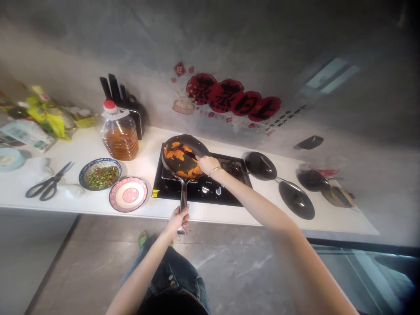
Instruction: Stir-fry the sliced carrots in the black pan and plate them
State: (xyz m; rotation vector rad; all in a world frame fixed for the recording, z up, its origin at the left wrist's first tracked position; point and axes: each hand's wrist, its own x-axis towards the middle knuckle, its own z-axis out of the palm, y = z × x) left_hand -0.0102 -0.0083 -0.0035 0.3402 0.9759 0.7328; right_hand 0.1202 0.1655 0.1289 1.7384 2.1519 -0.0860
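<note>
My left hand (179, 220) is wrapped around the long metal handle of a dark frying pan (189, 164), which sits tilted over the left burner of the gas stove (193, 189). Orange pieces of food (175, 152) lie in the pan, gathered at its left and lower right. Over the pan's right rim, my right hand (209, 165) grips a thin dark stirring utensil (190, 154) that reaches into the food; its tip is too small to make out. Left of the stove stand a pink-patterned plate (128, 194) and a blue-rimmed bowl (100, 174) of chopped green and red pieces.
A large oil jug (120, 138) stands behind the bowl, with a knife block (134, 118) beyond it. Black scissors (49, 183) lie at left near bags and bottles. Right of the stove are pan lids (296, 200) and another dark pan (311, 180). The wall rises close behind.
</note>
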